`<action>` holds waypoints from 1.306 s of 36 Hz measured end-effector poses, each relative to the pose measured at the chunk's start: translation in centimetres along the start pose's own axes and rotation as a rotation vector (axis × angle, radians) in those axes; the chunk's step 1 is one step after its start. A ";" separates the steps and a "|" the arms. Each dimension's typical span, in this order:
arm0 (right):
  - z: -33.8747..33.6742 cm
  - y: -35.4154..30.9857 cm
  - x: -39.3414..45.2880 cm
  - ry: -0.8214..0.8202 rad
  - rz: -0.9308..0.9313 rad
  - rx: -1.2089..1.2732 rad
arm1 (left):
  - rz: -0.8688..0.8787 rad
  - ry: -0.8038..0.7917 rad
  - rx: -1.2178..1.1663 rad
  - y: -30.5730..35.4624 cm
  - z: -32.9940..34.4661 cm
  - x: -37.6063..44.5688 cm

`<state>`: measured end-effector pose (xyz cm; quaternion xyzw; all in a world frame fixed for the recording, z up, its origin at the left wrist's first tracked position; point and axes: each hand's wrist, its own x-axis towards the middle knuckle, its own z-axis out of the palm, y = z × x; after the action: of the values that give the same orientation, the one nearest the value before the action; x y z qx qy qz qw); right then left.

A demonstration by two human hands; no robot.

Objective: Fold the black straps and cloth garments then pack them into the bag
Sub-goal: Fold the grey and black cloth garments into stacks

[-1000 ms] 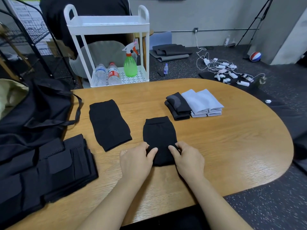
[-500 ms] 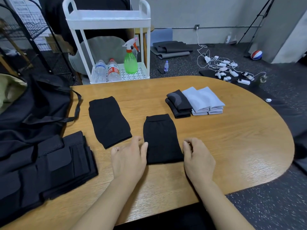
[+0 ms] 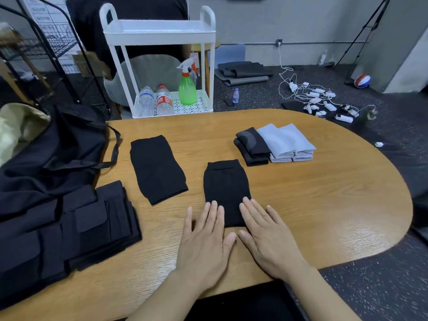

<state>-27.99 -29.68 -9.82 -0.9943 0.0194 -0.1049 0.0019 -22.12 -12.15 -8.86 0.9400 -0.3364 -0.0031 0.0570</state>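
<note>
A small black cloth garment [image 3: 225,181] lies flat on the wooden table [image 3: 324,193] in front of me. My left hand [image 3: 206,242] and my right hand [image 3: 266,237] lie flat with straight fingers, fingertips on the garment's near edge. A second black garment [image 3: 157,167] lies flat to the left. A stack of folded black straps [image 3: 76,228] sits at the table's left edge. The black bag [image 3: 46,158] slumps at the far left, its strap on the table. Folded black pieces [image 3: 252,147] and folded grey pieces [image 3: 289,144] sit stacked at the back right.
A white two-tier cart [image 3: 159,66] with water bottles and a green spray bottle [image 3: 187,89] stands behind the table. A black wire rack [image 3: 46,49] stands at the back left. Cables and chargers [image 3: 324,100] and a ball [image 3: 362,81] lie on the dark floor.
Both hands let go of the garment's near edge, spread apart to its sides, then came back flat onto its near end.
</note>
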 end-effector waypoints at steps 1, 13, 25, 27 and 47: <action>-0.1 -0.1 -0.1 0.000 0.009 0.008 | -0.019 -0.021 -0.010 0.1 -0.3 -0.1; -1.8 -3.6 -2.2 0.044 -0.103 0.134 | -0.087 -0.078 0.042 -0.5 -3.2 3.0; -1.6 -3.5 -1.5 0.053 -0.097 0.248 | 0.009 -0.057 0.016 -2.9 -1.4 4.3; -1.9 -3.0 -1.1 0.078 -0.073 0.305 | 0.010 -0.033 -0.042 -2.9 -1.5 4.3; -1.2 5.7 5.2 0.174 0.040 0.083 | -0.048 0.251 -0.037 3.8 -0.8 6.4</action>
<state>-23.38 -35.60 -7.58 -0.9799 0.0350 -0.1913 0.0436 -19.55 -19.04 -7.43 0.9396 -0.3038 0.1073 0.1158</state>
